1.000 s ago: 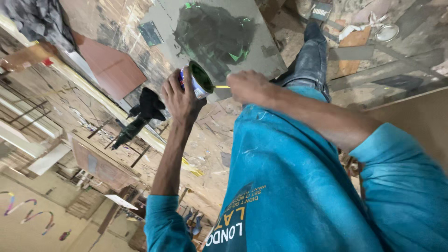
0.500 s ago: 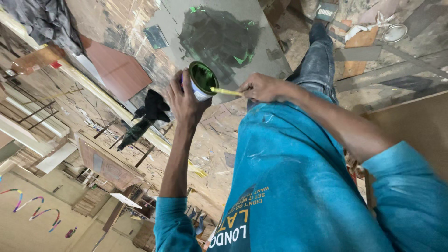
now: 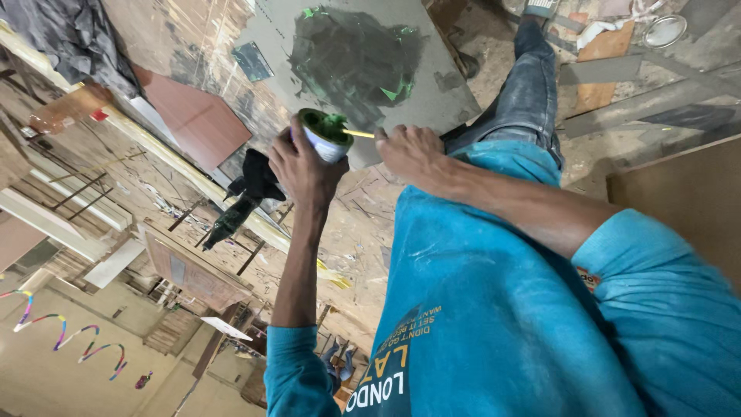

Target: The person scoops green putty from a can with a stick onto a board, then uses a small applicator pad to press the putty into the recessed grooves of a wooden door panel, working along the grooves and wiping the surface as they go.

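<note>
As far as the paint shows, the work looks part done: the grey board [image 3: 455,96] lying on the floor [image 3: 617,131] carries 1 dark green patch [image 3: 351,54] across its middle, with brighter green flecks at the patch's edges, while the board's margins and near corner are bare grey. I would judge that more of the board is uncovered than covered.

Beside it lies 1 reddish-brown panel [image 3: 197,120], and a black cloth [image 3: 255,174] sits on the littered floor just below the can.

Both of the person's hands are up in front of the teal shirt [image 3: 478,309] — 2 hands, each occupied. The left hand [image 3: 305,166] is wrapped around 1 small white can [image 3: 324,140], held tilted above the board's near edge, its rim and inside smeared green. The right hand [image 3: 417,154] is closed narrowly on 1 thin yellowish stick [image 3: 357,133], whose far end dips into the can's mouth; that tip is hidden in the green paint, so I cannot tell whether it carries bristles.
</note>
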